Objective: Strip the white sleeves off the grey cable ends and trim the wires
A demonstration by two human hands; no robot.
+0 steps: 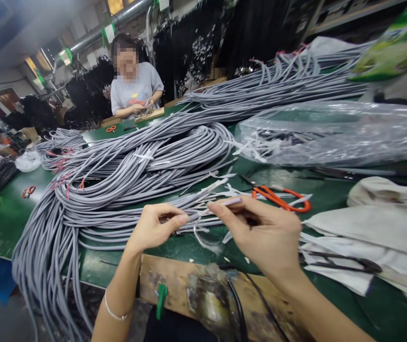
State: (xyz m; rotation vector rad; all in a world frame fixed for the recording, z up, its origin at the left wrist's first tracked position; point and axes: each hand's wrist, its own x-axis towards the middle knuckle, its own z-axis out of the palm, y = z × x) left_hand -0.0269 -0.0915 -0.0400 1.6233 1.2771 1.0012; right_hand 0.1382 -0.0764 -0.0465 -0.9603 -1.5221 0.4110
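Note:
My left hand (153, 227) pinches a grey cable (192, 216) between thumb and fingertips, near the cable's end. Opposite it, my right hand (269, 232) has its thumb and fingers closed on a short piece of grey cable sheath (233, 202). Pale, thin strands run between the two hands, too fine to make out clearly. White strips and loose fibres (206, 240) hang just below the fingers. Beyond my hands lies a large bundle of grey cables (142, 190). Orange-handled scissors (281, 198) rest just behind my right hand.
A stained wooden board (167, 273) with a green clip (161, 300) is at the near edge. To the right lie white cloth gloves (367, 223), dark pliers (353, 261) and a clear plastic bag (331, 137). Across the green table (7, 223) sits a co-worker (137, 88).

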